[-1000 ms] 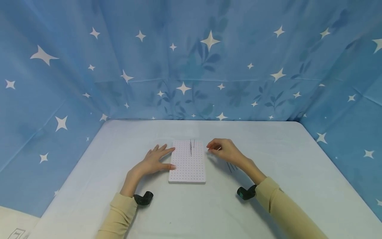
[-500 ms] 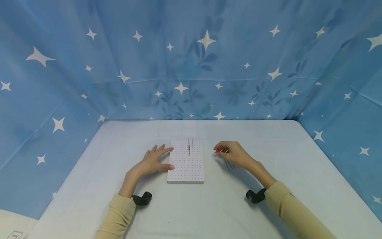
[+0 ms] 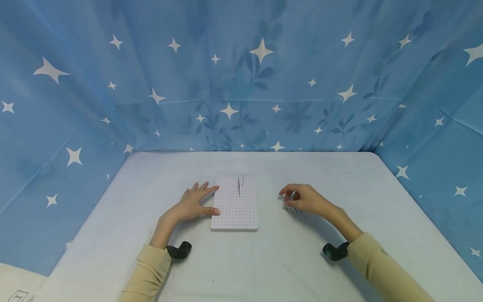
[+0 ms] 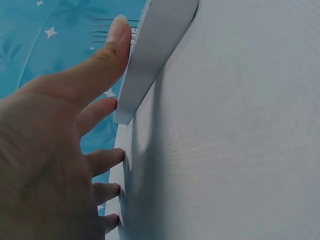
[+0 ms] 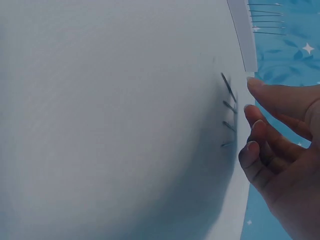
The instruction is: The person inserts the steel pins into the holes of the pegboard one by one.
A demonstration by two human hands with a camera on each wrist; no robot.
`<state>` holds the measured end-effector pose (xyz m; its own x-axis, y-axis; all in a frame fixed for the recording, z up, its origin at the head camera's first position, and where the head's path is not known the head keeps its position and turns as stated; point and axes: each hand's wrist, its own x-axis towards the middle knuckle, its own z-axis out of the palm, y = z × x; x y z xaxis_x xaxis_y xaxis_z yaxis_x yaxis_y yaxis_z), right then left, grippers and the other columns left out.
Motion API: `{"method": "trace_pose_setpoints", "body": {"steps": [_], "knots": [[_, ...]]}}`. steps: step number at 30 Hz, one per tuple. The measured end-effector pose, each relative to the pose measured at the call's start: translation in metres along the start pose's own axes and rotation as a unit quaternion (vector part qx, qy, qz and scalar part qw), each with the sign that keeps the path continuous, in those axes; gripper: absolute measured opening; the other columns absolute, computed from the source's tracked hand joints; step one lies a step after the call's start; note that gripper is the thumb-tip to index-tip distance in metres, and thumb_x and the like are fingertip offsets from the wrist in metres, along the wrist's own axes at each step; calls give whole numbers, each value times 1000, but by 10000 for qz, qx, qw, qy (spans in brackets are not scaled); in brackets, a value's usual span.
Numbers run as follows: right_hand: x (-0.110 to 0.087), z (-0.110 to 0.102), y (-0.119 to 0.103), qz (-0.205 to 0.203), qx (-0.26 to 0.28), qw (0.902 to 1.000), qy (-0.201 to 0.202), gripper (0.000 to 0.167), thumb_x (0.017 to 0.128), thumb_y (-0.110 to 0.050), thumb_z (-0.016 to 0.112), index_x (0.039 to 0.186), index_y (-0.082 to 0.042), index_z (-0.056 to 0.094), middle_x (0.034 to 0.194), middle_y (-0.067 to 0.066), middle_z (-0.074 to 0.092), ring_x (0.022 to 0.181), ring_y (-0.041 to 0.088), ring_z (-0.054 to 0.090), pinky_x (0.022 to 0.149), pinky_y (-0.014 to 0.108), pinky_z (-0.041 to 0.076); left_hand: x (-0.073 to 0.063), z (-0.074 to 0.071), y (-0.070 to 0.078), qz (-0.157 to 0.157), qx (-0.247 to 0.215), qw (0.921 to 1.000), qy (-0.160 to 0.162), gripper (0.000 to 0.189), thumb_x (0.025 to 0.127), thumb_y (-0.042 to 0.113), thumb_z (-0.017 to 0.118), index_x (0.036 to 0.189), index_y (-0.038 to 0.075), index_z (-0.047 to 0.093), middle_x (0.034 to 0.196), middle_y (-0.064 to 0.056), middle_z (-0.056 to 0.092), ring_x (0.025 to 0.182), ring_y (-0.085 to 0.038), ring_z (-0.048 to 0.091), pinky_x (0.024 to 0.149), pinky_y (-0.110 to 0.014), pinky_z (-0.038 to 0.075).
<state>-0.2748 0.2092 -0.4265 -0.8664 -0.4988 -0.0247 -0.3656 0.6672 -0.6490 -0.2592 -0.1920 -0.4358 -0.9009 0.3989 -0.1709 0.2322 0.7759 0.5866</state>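
Observation:
A white board [image 3: 234,216] dotted with rows of small holes lies on the table. Several thin metal needles [image 3: 239,186] stand upright near its far end; they also show beyond the edge of the board [image 4: 155,55] in the left wrist view. My left hand [image 3: 190,206] rests at the board's left side, thumb and forefinger touching its edge, the other fingers spread on the table. To the right, my right hand [image 3: 307,198] hovers over several loose needles [image 5: 229,87] lying on the cloth. Its thumb and forefinger are apart, with nothing seen between them.
A white cloth covers the table [image 3: 241,268]. Behind and at both sides hangs a blue curtain [image 3: 241,84] with white stars. Black wrist cameras [image 3: 180,251] sit on both forearms near the beige sleeves.
My right hand has moved right and slightly nearer, away from the board to above the loose needles, its thumb and forefinger now apart. The left hand stays at the board.

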Motion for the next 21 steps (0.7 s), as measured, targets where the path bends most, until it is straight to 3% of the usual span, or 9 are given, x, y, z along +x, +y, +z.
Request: {"method": "trace_pose_setpoints", "body": {"steps": [14,21], "knots": [[-7,-2,8,60,10,9993,-364,40,86,-15,84,122,-6,69,97,4,65,79,14,57,68,24,50,1,1,0,35,15,10000,-16,94,86,56,77,161,18,37,170,-25,15,156,-53,-1,122,-72,-1],[-7,-3,8,35,-35,9988,-484,43,85,-15,85,122,-4,68,96,4,63,80,15,55,69,25,50,2,1,0,45,30,10000,9,92,87,55,77,162,19,36,170,-24,16,156,-53,0,122,-72,1]]}}
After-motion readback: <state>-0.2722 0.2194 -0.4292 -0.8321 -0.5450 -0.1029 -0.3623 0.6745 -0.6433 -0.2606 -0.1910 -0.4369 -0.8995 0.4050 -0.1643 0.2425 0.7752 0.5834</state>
